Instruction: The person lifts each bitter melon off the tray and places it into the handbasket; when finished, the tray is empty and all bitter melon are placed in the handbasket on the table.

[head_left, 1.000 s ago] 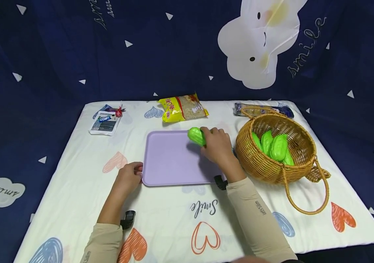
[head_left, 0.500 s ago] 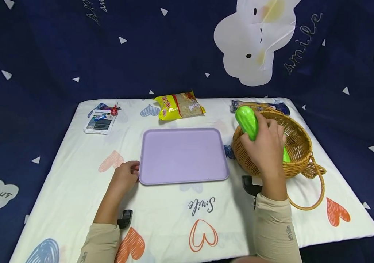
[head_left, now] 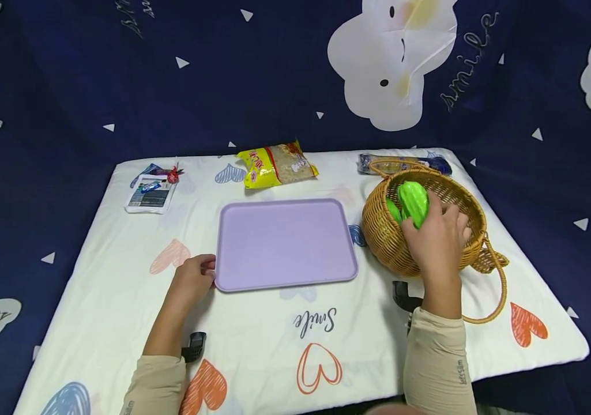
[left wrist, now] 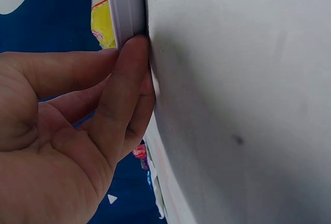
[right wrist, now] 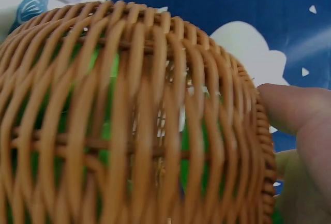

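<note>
A lavender tray (head_left: 287,245) lies flat on the white cloth. At its left edge my left hand (head_left: 192,281) pinches the rim; in the left wrist view, thumb and fingertips meet on the tray's side wall (left wrist: 128,12). My right hand (head_left: 437,239) holds a bright green, ridged, oblong toy vegetable (head_left: 413,202) over the opening of the round wicker basket (head_left: 386,233). More of the green pieces (head_left: 392,211) show inside, partly hidden by the hand. The right wrist view is mostly basket weave (right wrist: 150,110), with green behind it and the right thumb (right wrist: 295,107) at the rim.
A yellow snack bag (head_left: 277,165) lies behind the tray. Behind the basket is a long wrapped pack (head_left: 368,163). Small packets (head_left: 150,195) sit at the back left. One basket handle (head_left: 503,294) droops onto the cloth at the right.
My right hand has carried the green toy vegetable from above the tray rightward, then lowered it into the basket's opening. The left hand stays at the tray's edge. The head view has shifted slightly.
</note>
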Available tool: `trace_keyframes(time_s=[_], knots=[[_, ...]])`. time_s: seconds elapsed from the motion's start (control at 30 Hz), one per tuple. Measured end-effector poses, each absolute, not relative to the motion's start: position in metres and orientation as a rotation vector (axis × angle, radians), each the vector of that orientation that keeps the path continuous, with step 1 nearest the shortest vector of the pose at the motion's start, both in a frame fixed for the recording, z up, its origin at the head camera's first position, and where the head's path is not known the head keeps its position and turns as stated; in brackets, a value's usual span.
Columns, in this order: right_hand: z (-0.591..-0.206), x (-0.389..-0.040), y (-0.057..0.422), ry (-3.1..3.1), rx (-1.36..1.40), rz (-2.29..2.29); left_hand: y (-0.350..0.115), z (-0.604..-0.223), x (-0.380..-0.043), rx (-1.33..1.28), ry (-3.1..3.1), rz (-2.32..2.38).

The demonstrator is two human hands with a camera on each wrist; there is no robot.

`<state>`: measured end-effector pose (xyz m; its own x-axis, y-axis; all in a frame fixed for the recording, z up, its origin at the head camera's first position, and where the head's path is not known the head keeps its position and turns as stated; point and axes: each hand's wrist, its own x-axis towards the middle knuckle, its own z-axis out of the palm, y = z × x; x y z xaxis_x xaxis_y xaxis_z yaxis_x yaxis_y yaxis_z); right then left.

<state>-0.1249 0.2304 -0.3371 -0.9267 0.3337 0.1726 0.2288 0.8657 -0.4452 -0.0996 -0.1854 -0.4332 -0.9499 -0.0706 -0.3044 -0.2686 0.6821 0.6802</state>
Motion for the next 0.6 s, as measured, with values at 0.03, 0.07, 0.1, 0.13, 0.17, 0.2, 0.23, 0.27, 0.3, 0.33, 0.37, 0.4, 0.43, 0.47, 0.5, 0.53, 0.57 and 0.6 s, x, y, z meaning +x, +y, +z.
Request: trace_keyframes(time_s=[0.03, 0.07, 0.1, 0.13, 0.17, 0.2, 0.23, 0.27, 0.3, 0.33, 0.37, 0.4, 0.43, 0.47, 0.5, 0.53, 0.57, 0.6], knots=[[-0.339, -0.125, 0.232, -2.805, -0.432, 0.62, -0.186, -0.433, -0.1, -0.267, 2.645, 1.13], [-0.34, -0.125, 0.233, -2.81, -0.434, 0.619, -0.186, -0.433, -0.1, -0.265, 2.644, 1.134], [-0.342, -0.125, 0.233, -2.812, -0.438, 0.617, -0.186, -0.433, -0.1, -0.265, 2.645, 1.134], [-0.343, -0.125, 0.234, -2.813, -0.438, 0.616, -0.186, -0.433, -0.1, -0.265, 2.651, 1.129], [-0.343, -0.126, 0.234, -2.811, -0.438, 0.616, -0.186, -0.433, -0.1, -0.263, 2.655, 1.123], [-0.344, -0.126, 0.234, -2.806, -0.438, 0.618, -0.186, -0.433, -0.1, -0.261, 2.662, 1.114], [-0.344, -0.126, 0.234, -2.799, -0.435, 0.621, -0.186, -0.433, -0.1, -0.264, 2.665, 1.107], [-0.344, -0.126, 0.234, -2.792, -0.434, 0.622, -0.186, -0.433, -0.1, -0.266, 2.667, 1.103], [-0.344, -0.126, 0.234, -2.786, -0.432, 0.622, -0.185, -0.433, -0.1, -0.269, 2.669, 1.1], [-0.344, -0.127, 0.234, -2.779, -0.426, 0.624, -0.185, -0.433, -0.1, -0.27, 2.669, 1.099], [-0.344, -0.127, 0.233, -2.77, -0.418, 0.624, -0.185, -0.433, -0.1, -0.265, 2.672, 1.095], [-0.344, -0.127, 0.233, -2.758, -0.406, 0.625, -0.185, -0.432, -0.099, -0.264, 2.671, 1.096], [-0.344, -0.127, 0.231, -2.746, -0.394, 0.627, -0.185, -0.432, -0.1, -0.259, 2.672, 1.095], [-0.344, -0.127, 0.229, -2.731, -0.376, 0.629, -0.185, -0.432, -0.099, -0.248, 2.672, 1.089], [-0.344, -0.127, 0.226, -2.716, -0.35, 0.631, -0.185, -0.431, -0.1, -0.235, 2.682, 1.072], [-0.343, -0.128, 0.222, -2.699, -0.314, 0.634, -0.185, -0.429, -0.1, -0.212, 2.696, 1.048], [-0.342, -0.129, 0.217, -2.686, -0.269, 0.637, -0.184, -0.426, -0.101, -0.191, 2.716, 1.019], [-0.34, -0.131, 0.211, -2.683, -0.214, 0.641, -0.182, -0.422, -0.103, -0.17, 2.743, 0.984]])
